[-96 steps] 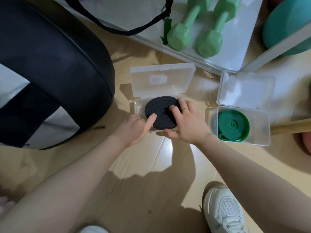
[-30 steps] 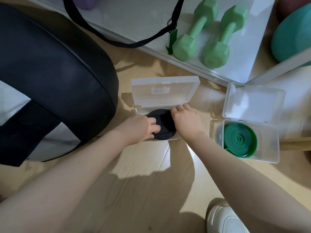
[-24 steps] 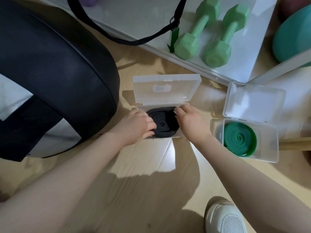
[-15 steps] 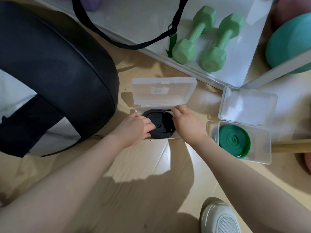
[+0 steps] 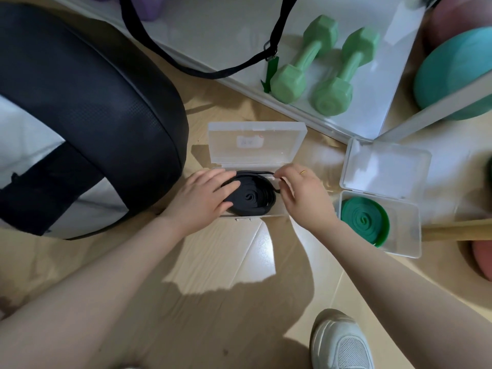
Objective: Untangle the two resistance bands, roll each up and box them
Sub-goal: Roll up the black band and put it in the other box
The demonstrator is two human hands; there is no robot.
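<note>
Hands over the left clear plastic box point(image 5: 253, 215) now, and you're on the last stretch. Your left hand point(image 5: 205, 201) lies on the near-left side of the rolled black resistance band point(image 5: 253, 197), fingers fairly straight and pressing the coil down into the box rather than gripping it. Your right hand point(image 5: 300, 194) sits at the far-right corner of the coil, fingers curled and pinching what looks like the loose outer loop of the black band, which bulges toward the box's far wall.

Judging from the layout, most of the job is behind you. The rolled green resistance band point(image 5: 364, 221) already lies coiled in the right clear plastic box point(image 5: 404, 247), well apart from your hands, with one outer edge riding up near the box's near wall. The two bands are separate, so the untangling appears finished, and both are rolled.

What seems left: tuck that stray black loop flat so the coil stays inside the walls. Both hinged lids stand open toward the far side, the left lid point(image 5: 255, 142) and the right lid point(image 5: 383, 166), so closing them is not yet done if boxing includes that.

Everything rests on the pale wooden floor point(image 5: 239, 262), with a pair of green dumbbells point(image 5: 314, 67) on the white shelf beyond.
</note>
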